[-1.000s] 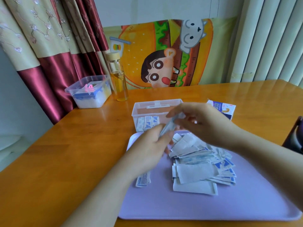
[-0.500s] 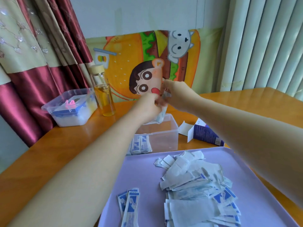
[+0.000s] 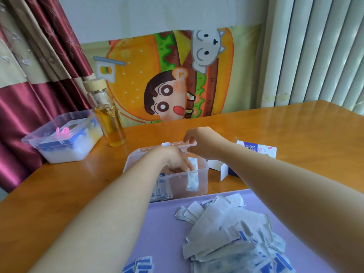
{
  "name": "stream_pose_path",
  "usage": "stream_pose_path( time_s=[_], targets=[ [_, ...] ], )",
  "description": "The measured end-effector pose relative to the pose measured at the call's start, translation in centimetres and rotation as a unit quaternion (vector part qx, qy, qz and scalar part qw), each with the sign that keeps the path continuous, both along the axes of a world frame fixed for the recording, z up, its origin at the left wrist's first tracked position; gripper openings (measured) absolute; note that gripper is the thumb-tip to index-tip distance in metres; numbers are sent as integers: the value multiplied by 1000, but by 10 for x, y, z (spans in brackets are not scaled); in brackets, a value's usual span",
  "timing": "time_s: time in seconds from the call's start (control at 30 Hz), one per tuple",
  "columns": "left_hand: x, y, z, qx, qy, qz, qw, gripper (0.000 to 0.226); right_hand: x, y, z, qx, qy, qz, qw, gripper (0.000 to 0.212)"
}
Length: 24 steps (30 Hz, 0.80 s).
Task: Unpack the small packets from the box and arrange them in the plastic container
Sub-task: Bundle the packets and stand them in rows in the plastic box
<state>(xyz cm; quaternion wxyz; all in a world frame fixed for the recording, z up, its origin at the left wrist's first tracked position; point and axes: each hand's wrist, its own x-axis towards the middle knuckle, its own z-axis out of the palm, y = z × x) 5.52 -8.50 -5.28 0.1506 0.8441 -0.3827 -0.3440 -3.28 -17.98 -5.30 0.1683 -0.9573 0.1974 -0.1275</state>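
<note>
Head view has your left hand (image 3: pixel 175 161) dipped into the clear plastic container (image 3: pixel 202 183), fingers pointing down beside one upright packet (image 3: pixel 192 179) that leans against the front wall. They're right at its top edge, but you can't tell from here whether they pinch it or only touch it. Your right hand (image 3: pixel 200 142) sits over the container's far rim, fingers loosely curled with the thumb down at the edge; whether it grips that rim is also unclear. Down in the left end of the container, a few blue-and-white packets (image 3: pixel 162 189) stand packed together. Just in front of it lies the purple tray (image 3: pixel 163 225), carrying a loose pile of packets (image 3: pixel 226 235) under your right forearm, and a small stack (image 3: pixel 140 265) at the near edge. The opened box (image 3: pixel 256 151) lies on the wooden table (image 3: pixel 59 186) just right of the container, flaps splayed. Off to the left stand a glass bottle (image 3: pixel 108 119) of amber liquid and a second plastic tub (image 3: pixel 63 142).
</note>
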Motion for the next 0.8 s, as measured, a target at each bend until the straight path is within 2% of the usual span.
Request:
stream_pose_path(
  time_s=[0.13,0.23,0.3,0.4,0.57,0.7,0.8],
  targets=[
    [0,-12,-13,44,-29,-5,999,24,-4,-4,-4,24,-2,0,1000,22],
    [0,-17,-17,51,4,14,999,12,-7,-6,-6,23,-2,-7,1000,21],
    [-1,-19,-18,55,6,13,998,13,-9,-8,-7,15,-1,-23,1000,21],
    [-4,-24,-20,81,-52,-25,995,25,-9,-7,-8,-5,22,-50,999,22],
    [-9,-29,-16,157,-118,-59,979,32,-10,-5,-8,-8,18,-80,997,21],
    [-14,-28,-14,128,-20,-1,992,35,-11,-5,-7,6,11,-85,996,22],
    [-16,-27,-14,88,16,46,995,32,-12,-5,-7,13,13,-84,996,22]
  ],
)
